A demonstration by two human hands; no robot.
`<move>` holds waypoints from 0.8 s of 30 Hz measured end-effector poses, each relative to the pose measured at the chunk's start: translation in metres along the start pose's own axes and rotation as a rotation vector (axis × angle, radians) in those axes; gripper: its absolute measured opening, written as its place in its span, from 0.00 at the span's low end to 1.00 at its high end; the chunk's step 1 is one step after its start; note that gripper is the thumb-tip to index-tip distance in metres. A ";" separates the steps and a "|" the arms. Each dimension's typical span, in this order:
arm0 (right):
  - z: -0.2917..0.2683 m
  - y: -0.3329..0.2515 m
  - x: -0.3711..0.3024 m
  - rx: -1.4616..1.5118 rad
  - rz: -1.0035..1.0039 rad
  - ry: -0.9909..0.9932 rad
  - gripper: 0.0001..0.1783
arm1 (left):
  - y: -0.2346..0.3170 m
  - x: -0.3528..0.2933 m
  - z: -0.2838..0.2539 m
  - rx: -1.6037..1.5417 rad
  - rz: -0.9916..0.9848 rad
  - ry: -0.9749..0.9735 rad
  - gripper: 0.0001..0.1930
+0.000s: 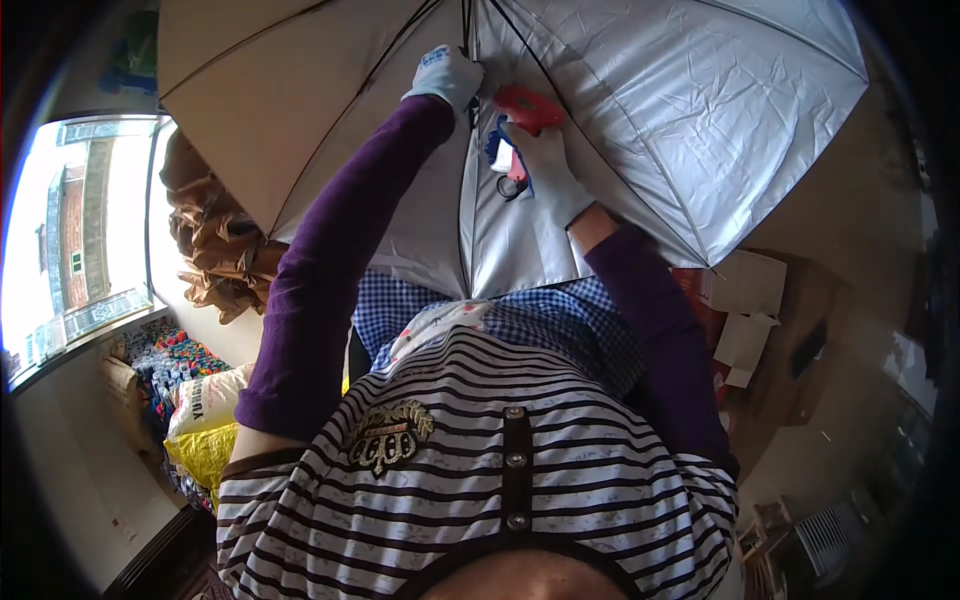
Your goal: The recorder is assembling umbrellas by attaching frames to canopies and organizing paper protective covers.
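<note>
Head view: the open silver umbrella (640,110) spreads beyond both hands. The left hand (447,75) pinches its canopy near the centre; just beside it, the right hand (548,170) is clamped on a red tagging gun (527,108). If the fabric slackens, its tip could prick the left glove.

Left hand (447,75): gloved white, raised high, fingers curled shut.
Right hand (545,165): gloved white, raised, fingers closed in a grip.
Arms: both stretched upward, purple sleeves.
Spacing: hands near, not touching.
</note>
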State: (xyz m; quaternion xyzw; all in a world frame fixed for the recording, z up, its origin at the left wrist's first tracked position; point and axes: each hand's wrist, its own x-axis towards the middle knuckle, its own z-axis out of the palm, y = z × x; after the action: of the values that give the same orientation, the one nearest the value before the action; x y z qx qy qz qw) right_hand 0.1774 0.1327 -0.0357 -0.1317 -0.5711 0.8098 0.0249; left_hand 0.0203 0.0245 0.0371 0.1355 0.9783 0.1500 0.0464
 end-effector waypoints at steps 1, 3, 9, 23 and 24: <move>0.003 0.006 0.002 0.047 0.007 0.025 0.12 | 0.001 0.007 0.002 -0.069 -0.041 -0.079 0.22; 0.006 0.016 0.005 0.096 0.011 0.050 0.12 | 0.000 0.016 0.004 -0.205 -0.124 -0.234 0.21; 0.013 0.014 -0.008 0.090 0.095 0.143 0.10 | -0.002 0.021 0.004 0.097 0.200 -0.366 0.18; 0.024 0.010 -0.028 0.021 0.157 0.108 0.10 | 0.006 0.018 -0.003 0.455 0.367 -0.562 0.09; 0.023 0.011 -0.027 0.029 0.161 0.098 0.10 | 0.004 0.019 -0.002 0.454 0.370 -0.564 0.09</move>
State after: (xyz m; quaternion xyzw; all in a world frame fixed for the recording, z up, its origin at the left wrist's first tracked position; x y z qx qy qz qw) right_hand 0.1994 0.1028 -0.0335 -0.2161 -0.5448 0.8101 -0.0105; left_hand 0.0025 0.0332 0.0396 0.3517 0.8946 -0.1070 0.2540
